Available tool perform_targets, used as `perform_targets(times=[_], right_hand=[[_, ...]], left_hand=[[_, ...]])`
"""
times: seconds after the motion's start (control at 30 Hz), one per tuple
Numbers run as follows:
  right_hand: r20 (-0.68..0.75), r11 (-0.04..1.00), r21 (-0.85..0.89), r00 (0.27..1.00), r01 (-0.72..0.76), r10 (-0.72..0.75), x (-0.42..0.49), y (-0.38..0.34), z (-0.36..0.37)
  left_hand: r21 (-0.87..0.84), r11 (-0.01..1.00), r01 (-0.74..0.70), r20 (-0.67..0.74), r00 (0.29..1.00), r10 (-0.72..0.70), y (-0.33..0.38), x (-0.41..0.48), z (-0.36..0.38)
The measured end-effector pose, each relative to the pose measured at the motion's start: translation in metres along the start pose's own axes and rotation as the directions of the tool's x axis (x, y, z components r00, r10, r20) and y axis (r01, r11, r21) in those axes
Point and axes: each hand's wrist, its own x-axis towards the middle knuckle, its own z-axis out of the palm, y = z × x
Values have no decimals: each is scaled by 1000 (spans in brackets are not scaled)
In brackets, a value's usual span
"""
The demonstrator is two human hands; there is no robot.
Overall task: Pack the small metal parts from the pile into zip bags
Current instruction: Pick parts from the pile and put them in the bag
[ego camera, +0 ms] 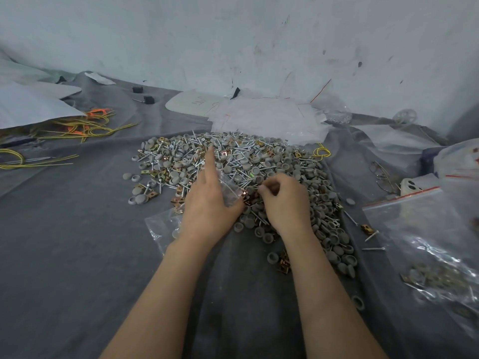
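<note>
Open grey cloth (77, 242) lies on your near left. On your right, a filled bag (427, 242) crowds the pile's (233, 159) edge. The pile of screws, caps and brass clips sits dead ahead, both hands at its near side and close together. Your left hand (207, 203) grips the clear zip bag (229, 189), forefinger pointing away. The bag's long axis runs from near-left to far-right. Your right hand (282, 200) is curled just beside it, though I cannot tell whether it pinches a part.

zip bag (162, 226) half hidden under left grip (210, 200); right grip (282, 200) contents unclear.
</note>
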Motion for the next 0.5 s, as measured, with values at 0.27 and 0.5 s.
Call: perform_targets(times=[0.27,0.5], right_hand=[[-12,849,527,998,-52,69,0,-7,6],[64,841,541,998,-15,-24,-6,-18,15]], left_hand=[[-9,1000,-13,11,1000,13,1,-1,0],[-22,999,-30,24,999,30,3,-1,-1]])
